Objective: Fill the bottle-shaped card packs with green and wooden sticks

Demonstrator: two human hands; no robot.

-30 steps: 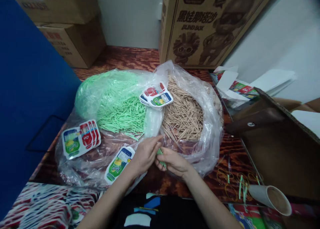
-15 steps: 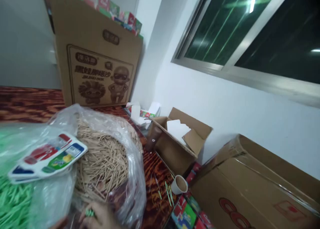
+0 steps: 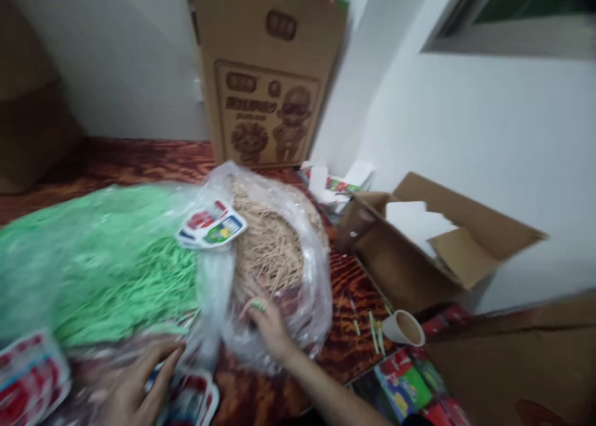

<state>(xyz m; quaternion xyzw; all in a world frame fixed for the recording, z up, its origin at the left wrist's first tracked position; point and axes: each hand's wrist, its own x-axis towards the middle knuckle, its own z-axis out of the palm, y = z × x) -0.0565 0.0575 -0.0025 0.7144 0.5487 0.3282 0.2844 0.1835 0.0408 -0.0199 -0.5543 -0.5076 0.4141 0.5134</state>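
My right hand [image 3: 270,326] is at the near edge of a clear plastic bag [image 3: 321,289] of thin beige sticks [image 3: 270,246]. Its fingers look apart and reach toward the sticks; a small green item [image 3: 257,305] shows across them, too blurred to name. At the lower left, my left hand [image 3: 139,385] has bent fingers with a gap between thumb and forefinger. It is over a stack of printed die-cut cards [image 3: 190,398], whose blue shows through the gap. Left of the beige sticks, another plastic bag holds green strips [image 3: 162,289]. More printed cards [image 3: 212,224] lie across both bags.
A tall printed carton [image 3: 270,122] stands at the back. On the right are an open cardboard box [image 3: 395,277] with white card inside, a paper cup [image 3: 404,328], loose green sticks [image 3: 374,333] and colourful small boxes [image 3: 405,382]. Another card stack [image 3: 32,376] lies lower left.
The view has swung left and down, bringing the green bag and lower-left cards into view. My left hand now shows much more fully. My right hand stays by the beige sticks.
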